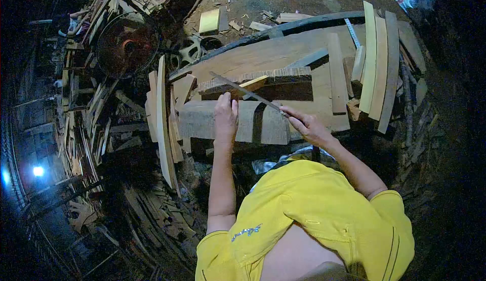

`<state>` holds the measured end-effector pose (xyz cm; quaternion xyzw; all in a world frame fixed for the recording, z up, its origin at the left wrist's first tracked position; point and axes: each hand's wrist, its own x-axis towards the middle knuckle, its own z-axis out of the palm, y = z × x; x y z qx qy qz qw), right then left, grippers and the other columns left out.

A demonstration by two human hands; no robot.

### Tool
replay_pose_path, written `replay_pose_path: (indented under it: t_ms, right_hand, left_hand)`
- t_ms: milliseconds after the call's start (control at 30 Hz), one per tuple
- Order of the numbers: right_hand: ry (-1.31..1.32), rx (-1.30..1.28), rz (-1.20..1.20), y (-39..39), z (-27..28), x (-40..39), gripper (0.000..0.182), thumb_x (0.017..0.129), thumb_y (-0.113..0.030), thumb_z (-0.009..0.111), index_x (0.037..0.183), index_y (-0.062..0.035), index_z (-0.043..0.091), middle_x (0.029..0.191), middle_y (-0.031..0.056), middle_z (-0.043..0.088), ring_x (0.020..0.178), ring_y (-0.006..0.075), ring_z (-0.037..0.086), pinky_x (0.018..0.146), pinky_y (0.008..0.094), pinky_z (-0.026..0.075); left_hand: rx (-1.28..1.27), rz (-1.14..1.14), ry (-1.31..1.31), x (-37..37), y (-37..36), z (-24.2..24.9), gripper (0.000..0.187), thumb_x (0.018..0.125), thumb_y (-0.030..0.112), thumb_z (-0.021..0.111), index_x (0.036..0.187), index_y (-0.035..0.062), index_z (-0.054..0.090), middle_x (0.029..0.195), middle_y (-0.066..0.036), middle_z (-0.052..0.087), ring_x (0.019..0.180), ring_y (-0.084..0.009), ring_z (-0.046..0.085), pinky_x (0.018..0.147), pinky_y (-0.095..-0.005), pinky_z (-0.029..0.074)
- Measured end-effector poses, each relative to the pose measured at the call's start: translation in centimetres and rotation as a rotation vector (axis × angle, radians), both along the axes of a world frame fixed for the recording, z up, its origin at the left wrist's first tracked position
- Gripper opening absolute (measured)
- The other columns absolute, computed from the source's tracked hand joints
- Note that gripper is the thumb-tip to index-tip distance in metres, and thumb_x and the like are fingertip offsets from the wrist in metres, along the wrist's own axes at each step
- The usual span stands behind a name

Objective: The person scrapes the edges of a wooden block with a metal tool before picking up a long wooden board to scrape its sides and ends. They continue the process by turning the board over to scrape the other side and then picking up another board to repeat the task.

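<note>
A person in a yellow shirt [324, 205] is working a long metal file [245, 91] across a wooden block [238, 121] on the tabletop [273, 53], the file running from ten o'clock down to four o'clock. The left hand [226, 116] is resting on the block, its grip curled at the file's middle; the right hand [306, 124] is pinching the file's near end. Curved planks [377, 63] are lying at two o'clock, a fan [126, 43] standing at ten o'clock among scrap wood [96, 129]
</note>
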<state>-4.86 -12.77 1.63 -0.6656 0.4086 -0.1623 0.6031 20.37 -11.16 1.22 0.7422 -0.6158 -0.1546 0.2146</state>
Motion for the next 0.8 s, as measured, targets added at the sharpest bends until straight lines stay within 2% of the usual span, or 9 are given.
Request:
replay_pose_path:
  t_ms: [67,133,300,367,400,467,567,667,800]
  right_hand:
    - [-0.032,0.021,0.023,0.3,-3.6,0.2,0.037,0.090,-0.026,0.041,0.125,-0.0140,0.043,0.113,0.0137,0.055,0.105,0.0301,0.052,0.090,0.0350,0.041]
    - [-0.050,-0.036,-0.077,0.5,-7.9,0.3,0.038,0.091,-0.027,0.040,0.127,-0.0157,0.041,0.063,0.0033,0.047,0.058,0.0128,0.044,0.060,0.0283,0.041]
    - [0.031,0.091,-0.111,-1.4,-8.1,0.4,0.036,0.092,-0.026,0.040,0.125,-0.0123,0.043,0.066,0.0040,0.046,0.060,0.0124,0.043,0.058,0.0279,0.041]
    - [-0.125,-0.045,0.010,-1.7,-5.4,1.0,0.037,0.091,-0.026,0.039,0.123,-0.0092,0.044,0.112,0.0117,0.056,0.103,0.0236,0.053,0.088,0.0300,0.039]
    - [-0.120,-0.048,0.009,-2.0,-4.9,1.0,0.037,0.091,-0.026,0.039,0.123,-0.0092,0.044,0.112,0.0117,0.056,0.103,0.0236,0.053,0.088,0.0300,0.039]
    - [0.003,0.065,0.040,-2.7,-4.3,1.1,0.037,0.091,-0.028,0.039,0.123,-0.0119,0.045,0.107,0.0122,0.058,0.098,0.0219,0.055,0.083,0.0291,0.042]
    - [0.013,-0.080,-0.153,-3.0,-17.3,-0.5,0.037,0.090,-0.029,0.041,0.123,-0.0131,0.045,0.098,0.0117,0.060,0.086,0.0193,0.058,0.075,0.0289,0.044]
    - [0.026,-0.099,-0.186,-3.1,-16.8,-0.3,0.038,0.090,-0.031,0.041,0.122,-0.0128,0.046,0.078,0.0091,0.058,0.068,0.0165,0.053,0.063,0.0294,0.043]
    - [0.033,0.076,-0.197,-3.4,-10.5,0.2,0.038,0.090,-0.030,0.041,0.122,-0.0124,0.047,0.059,0.0028,0.042,0.055,0.0129,0.041,0.053,0.0288,0.038]
  left_hand:
    - [0.010,0.010,0.038,-0.1,0.2,0.3,0.014,0.080,0.004,0.049,0.092,-0.0028,0.050,0.082,-0.021,0.052,0.077,-0.0376,0.051,0.068,-0.0439,0.040]
    - [-0.084,0.009,0.068,-0.2,0.4,0.3,0.016,0.081,0.003,0.048,0.096,-0.0023,0.051,0.085,-0.019,0.053,0.080,-0.0366,0.052,0.069,-0.0430,0.041]
    - [-0.066,0.038,0.098,0.3,0.8,-0.3,0.017,0.080,0.003,0.049,0.097,-0.0013,0.052,0.087,-0.019,0.054,0.081,-0.0355,0.053,0.070,-0.0423,0.042]
    - [-0.082,0.027,0.095,0.4,0.8,-0.4,0.017,0.080,0.003,0.049,0.097,-0.0010,0.052,0.087,-0.018,0.054,0.080,-0.0351,0.054,0.069,-0.0421,0.042]
    - [-0.055,0.053,0.112,0.5,0.7,-0.7,0.017,0.080,0.003,0.049,0.096,-0.0007,0.052,0.088,-0.018,0.054,0.080,-0.0349,0.054,0.069,-0.0418,0.042]
    - [-0.030,0.085,0.130,0.6,0.7,-0.7,0.017,0.080,0.003,0.049,0.096,-0.0004,0.052,0.088,-0.018,0.054,0.080,-0.0347,0.054,0.069,-0.0416,0.042]
    - [-0.072,0.068,0.088,0.8,0.8,-0.5,0.016,0.080,0.005,0.051,0.095,-0.0008,0.052,0.083,-0.018,0.055,0.073,-0.0348,0.054,0.066,-0.0407,0.043]
    - [0.084,0.140,0.216,1.0,0.9,-1.4,0.017,0.083,0.008,0.050,0.097,-0.0009,0.050,0.072,-0.016,0.056,0.062,-0.0290,0.057,0.059,-0.0377,0.046]
    - [-0.026,0.482,0.775,0.6,0.5,-3.6,0.030,0.087,0.013,0.047,0.114,0.0022,0.039,0.064,-0.010,0.054,0.055,-0.0167,0.057,0.050,-0.0296,0.046]
